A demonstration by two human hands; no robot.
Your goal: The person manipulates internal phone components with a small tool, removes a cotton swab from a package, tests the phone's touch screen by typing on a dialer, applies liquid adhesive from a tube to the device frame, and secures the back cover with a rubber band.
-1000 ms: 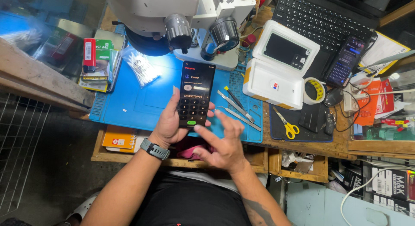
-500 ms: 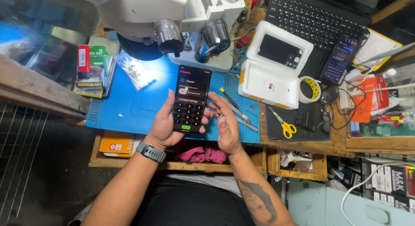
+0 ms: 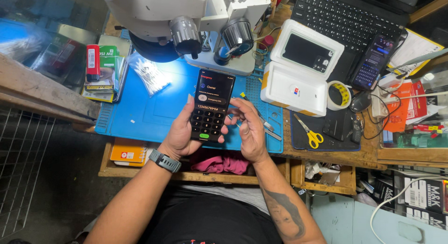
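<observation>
So I've got the phone (image 3: pixel 211 106) in my left hand (image 3: pixel 179 134), fingers wrapped round the back and left edge, screen up with a dial pad showing. It's held just above the front edge of the blue mat (image 3: pixel 154 111), not resting on it. My right hand (image 3: pixel 249 127) holds nothing, fingers loosely curled, fingertips right at the phone's right edge. I can't quite tell whether the thumb is actually on the glass.

Honest worry: it's basically a one-handed grip over the lip of the bench, so if my left hand slackens, the phone probably drops into the open drawer with the pink cloth (image 3: pixel 219 163) or past it to the floor. Also a stray tap from the right fingers could hit the green call button at the bottom of the pad.

Right under my right hand there are tweezers (image 3: pixel 268 127) lying on the mat, so setting the phone down there would likely scratch the back. Yellow scissors (image 3: pixel 310 134) sit just to the right on the dark pad.

Further back, the white foam box (image 3: pixel 298 71) stands open with its lid up, a roll of tape (image 3: pixel 339 94) beside it. The microscope (image 3: pixel 196 24) hangs over the far end of the mat, so lifting the phone forward risks knocking its lenses. Behind all that, the laptop (image 3: pixel 354 24) with a second phone (image 3: pixel 372 62) lying on it.
</observation>
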